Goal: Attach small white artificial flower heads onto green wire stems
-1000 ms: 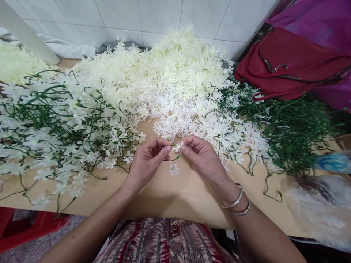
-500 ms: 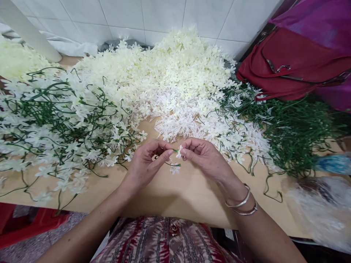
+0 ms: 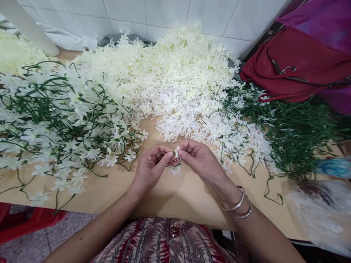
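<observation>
My left hand (image 3: 155,164) pinches a green plastic stem between thumb and forefinger; most of the stem is hidden by the fingers. Against its tip, my right hand (image 3: 196,159) grips a small white artificial flower (image 3: 177,152) between thumb and fingertips. The flower and stem meet in the narrow gap between both hands. Just below hangs a second white flower (image 3: 176,170) on a thin green branch (image 3: 173,166) of the stem. Both hands are above the table (image 3: 175,201), in front of a heap of loose white flowers (image 3: 181,73).
Flowers on green stems (image 3: 68,120) are piled at left. Bare green stems (image 3: 301,128) lie at right, below a red handbag (image 3: 304,62). A clear plastic bag (image 3: 323,208) rests at the right front edge. A tiled wall (image 3: 167,14) stands behind, a red stool (image 3: 33,223) lower left.
My two hands have come slightly closer together, and the held flower sits nearer my left fingertips. The view has shifted a little.
</observation>
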Motion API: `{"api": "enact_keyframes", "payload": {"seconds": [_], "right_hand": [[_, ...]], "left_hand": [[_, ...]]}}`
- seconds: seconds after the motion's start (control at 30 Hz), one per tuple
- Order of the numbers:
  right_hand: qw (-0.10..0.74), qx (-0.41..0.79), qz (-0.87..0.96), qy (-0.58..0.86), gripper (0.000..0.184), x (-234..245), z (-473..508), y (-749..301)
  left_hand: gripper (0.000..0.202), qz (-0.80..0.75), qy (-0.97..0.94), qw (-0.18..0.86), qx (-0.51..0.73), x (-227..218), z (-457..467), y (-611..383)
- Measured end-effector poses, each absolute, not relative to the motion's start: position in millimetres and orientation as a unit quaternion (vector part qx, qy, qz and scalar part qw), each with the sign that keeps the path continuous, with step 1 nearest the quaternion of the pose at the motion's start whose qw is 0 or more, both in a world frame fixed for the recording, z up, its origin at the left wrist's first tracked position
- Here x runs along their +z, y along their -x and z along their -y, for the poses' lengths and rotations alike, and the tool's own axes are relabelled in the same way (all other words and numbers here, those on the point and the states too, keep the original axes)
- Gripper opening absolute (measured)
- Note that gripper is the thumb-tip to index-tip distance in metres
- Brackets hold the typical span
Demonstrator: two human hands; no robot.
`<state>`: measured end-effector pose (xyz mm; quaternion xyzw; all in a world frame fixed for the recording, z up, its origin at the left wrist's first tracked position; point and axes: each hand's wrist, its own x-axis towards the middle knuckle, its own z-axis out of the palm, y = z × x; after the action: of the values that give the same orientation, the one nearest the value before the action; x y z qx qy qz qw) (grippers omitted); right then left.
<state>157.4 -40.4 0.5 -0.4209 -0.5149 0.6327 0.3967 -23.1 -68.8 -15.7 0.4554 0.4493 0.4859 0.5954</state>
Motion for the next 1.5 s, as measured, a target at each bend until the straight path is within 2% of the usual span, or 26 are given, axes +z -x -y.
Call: {"api": "enact_keyframes", "payload": {"seconds": [0.2, 0.5, 0.77, 1.07, 1.5], "right_hand": [[0.390, 0.633, 0.513, 0.430, 0.035, 0, 41, -155], [0.382, 0.641, 0.514, 0.424, 0.027, -2, 42, -154], [0.367, 0.658, 0.519, 0.404, 0.029, -7, 40, -157], [0.388, 0.650, 0.514, 0.403, 0.030, 5, 37, -166], [0.377, 0.632, 0.532, 0.418, 0.022, -9, 38, -163]], "left_hand": [[0.026, -0.452, -0.457, 0.594, 0.485, -17, 71, 23], [0.018, -0.449, -0.454, 0.589, 0.496, -24, 72, 22], [0.022, -0.441, -0.459, 0.588, 0.499, -25, 70, 21], [0.022, -0.442, -0.465, 0.580, 0.503, -24, 72, 21], [0.018, -0.457, -0.492, 0.569, 0.476, -24, 72, 22]]}}
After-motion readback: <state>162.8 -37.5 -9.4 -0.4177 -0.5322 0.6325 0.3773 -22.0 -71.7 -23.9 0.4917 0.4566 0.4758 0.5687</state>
